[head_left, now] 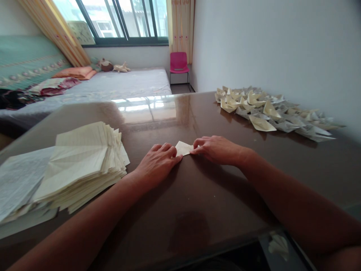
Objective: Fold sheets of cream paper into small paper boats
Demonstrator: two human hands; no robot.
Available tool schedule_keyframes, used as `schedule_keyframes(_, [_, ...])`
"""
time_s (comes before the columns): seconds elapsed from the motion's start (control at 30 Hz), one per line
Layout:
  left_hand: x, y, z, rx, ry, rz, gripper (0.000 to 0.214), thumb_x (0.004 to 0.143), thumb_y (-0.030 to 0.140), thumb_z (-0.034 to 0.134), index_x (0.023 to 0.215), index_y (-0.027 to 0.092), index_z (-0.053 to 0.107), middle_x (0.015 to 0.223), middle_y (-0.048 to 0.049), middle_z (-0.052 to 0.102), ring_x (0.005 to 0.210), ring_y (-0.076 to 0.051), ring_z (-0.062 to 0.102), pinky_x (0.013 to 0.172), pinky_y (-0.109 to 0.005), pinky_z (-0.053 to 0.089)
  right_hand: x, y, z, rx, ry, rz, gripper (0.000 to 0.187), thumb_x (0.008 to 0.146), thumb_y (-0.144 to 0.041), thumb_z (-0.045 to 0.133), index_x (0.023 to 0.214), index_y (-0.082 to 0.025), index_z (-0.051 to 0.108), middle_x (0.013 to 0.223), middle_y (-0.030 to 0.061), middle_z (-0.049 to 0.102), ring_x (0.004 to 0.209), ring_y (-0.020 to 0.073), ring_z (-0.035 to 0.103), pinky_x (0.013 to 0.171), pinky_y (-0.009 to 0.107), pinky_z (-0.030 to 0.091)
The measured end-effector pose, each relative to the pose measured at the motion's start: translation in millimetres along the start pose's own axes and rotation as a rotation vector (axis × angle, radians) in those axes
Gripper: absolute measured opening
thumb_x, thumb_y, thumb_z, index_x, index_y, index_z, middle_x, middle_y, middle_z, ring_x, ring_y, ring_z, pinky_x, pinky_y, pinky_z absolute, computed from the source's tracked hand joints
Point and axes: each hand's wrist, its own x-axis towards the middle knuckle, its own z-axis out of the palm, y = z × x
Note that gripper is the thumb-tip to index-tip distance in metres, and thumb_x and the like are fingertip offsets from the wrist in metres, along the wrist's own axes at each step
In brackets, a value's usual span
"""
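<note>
Between my two hands, low over the brown tabletop (191, 188), is a small folded piece of cream paper (183, 148). My left hand (159, 160) pinches its left end, thumb toward me and fingers curled over the far side. At its right end, the thumb and forefinger of my right hand (216, 149) grip the paper. Both ends of the folded paper are hidden under my fingers. To the left lies a thick stack of creased cream sheets (77, 154). Many folded paper boats (262, 123), cream and grey, crowd together at the far right.
Grey printed sheets (22, 177) lie left of the stack, partly under it. Along the right runs a white wall (267, 45). Beyond the table stand a bed (135, 81) and a pink chair (178, 63). A crumpled paper piece (278, 245) sits below the near table edge.
</note>
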Motion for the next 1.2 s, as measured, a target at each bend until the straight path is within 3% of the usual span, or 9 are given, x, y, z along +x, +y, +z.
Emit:
schedule_keyframes(0.37, [-2, 8, -4.3, 0.140, -0.129, -0.083, 0.026, 0.089, 0.009, 0.046, 0.109, 0.014, 0.063, 0.094, -0.0108, 0.060, 0.087, -0.022, 0.057, 0.071, -0.033, 0.045, -2, -12, -5, -0.150, -0.018, 0.145, 0.025, 0.086, -0.015, 0.051, 0.094, -0.023, 0.073, 0.103, 0.0084, 0.068, 0.090, 0.0213, 0.062, 0.069, 0.028, 0.042])
schedule_keyframes(0.53, [-1, 16, -2.5, 0.202, -0.137, -0.082, 0.028, 0.089, 0.007, 0.042, 0.104, 0.007, 0.064, 0.091, -0.0150, 0.061, 0.084, -0.026, 0.058, 0.068, -0.037, 0.046, -2, -13, -7, -0.164, -0.042, 0.164, 0.024, 0.085, -0.014, 0.051, 0.091, -0.022, 0.072, 0.100, 0.0089, 0.069, 0.088, 0.0222, 0.063, 0.067, 0.028, 0.042])
schedule_keyframes(0.87, [-4, 24, -4.8, 0.219, -0.175, -0.111, 0.024, 0.086, 0.008, 0.046, 0.088, 0.010, 0.069, 0.092, -0.0155, 0.062, 0.088, -0.027, 0.057, 0.066, -0.036, 0.039, -1, -13, -4, -0.162, -0.026, 0.182, 0.021, 0.086, -0.016, 0.049, 0.085, -0.020, 0.070, 0.096, 0.0091, 0.068, 0.083, 0.0205, 0.063, 0.062, 0.027, 0.039])
schedule_keyframes(1.07, [-5, 26, 5.2, 0.253, -0.087, -0.120, 0.026, 0.088, 0.007, 0.041, 0.098, 0.007, 0.065, 0.096, -0.0151, 0.060, 0.091, -0.026, 0.055, 0.070, -0.037, 0.040, 9, -16, 8, -0.197, 0.100, 0.062, 0.018, 0.090, -0.017, 0.048, 0.096, -0.018, 0.065, 0.099, 0.0102, 0.065, 0.095, 0.0215, 0.057, 0.071, 0.029, 0.039])
schedule_keyframes(1.2, [-5, 26, 13.0, 0.266, 0.000, -0.115, 0.028, 0.091, 0.010, 0.039, 0.109, 0.007, 0.061, 0.098, -0.0130, 0.059, 0.094, -0.026, 0.054, 0.076, -0.038, 0.042, 12, -24, 14, -0.176, 0.114, -0.053, 0.023, 0.094, -0.022, 0.046, 0.110, -0.021, 0.063, 0.104, 0.0083, 0.063, 0.095, 0.0203, 0.055, 0.076, 0.030, 0.038])
